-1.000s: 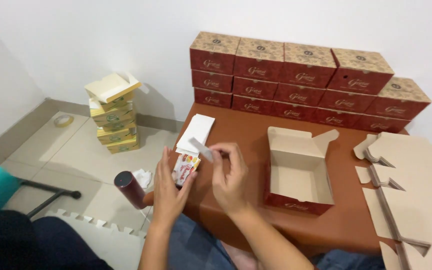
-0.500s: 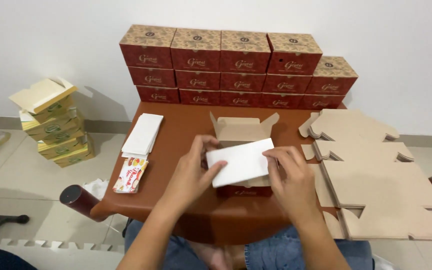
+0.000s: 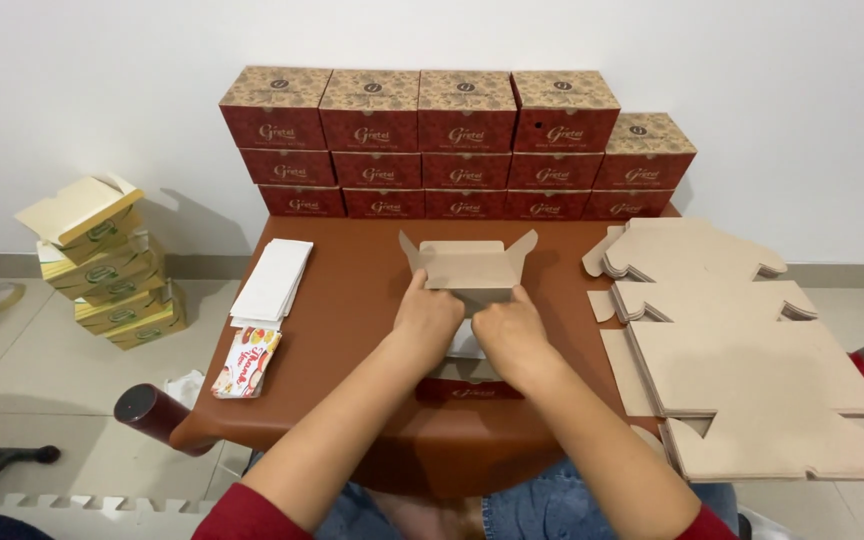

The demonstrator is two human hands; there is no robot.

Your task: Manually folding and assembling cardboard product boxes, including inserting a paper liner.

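An open red cardboard box point(image 3: 470, 268) with a brown inside and a raised lid flap stands on the brown table point(image 3: 352, 300) in front of me. My left hand point(image 3: 426, 318) and my right hand point(image 3: 510, 330) are both pushed down into the box. A bit of white paper point(image 3: 466, 343) shows between them inside it. Both hands press on the paper, fingers bent; how they hold it is hidden by the knuckles.
Closed red boxes point(image 3: 462, 140) are stacked along the wall. Flat unfolded cardboard blanks point(image 3: 752, 350) lie at the right. A pile of white sheets point(image 3: 274, 280) and a small red-and-white packet point(image 3: 247, 362) lie at the left. Yellow boxes point(image 3: 112, 270) stand on the floor.
The view swung from the table's left side to its middle. My hands took a white sheet from the pile, carried it over the open box, and now press it down inside.
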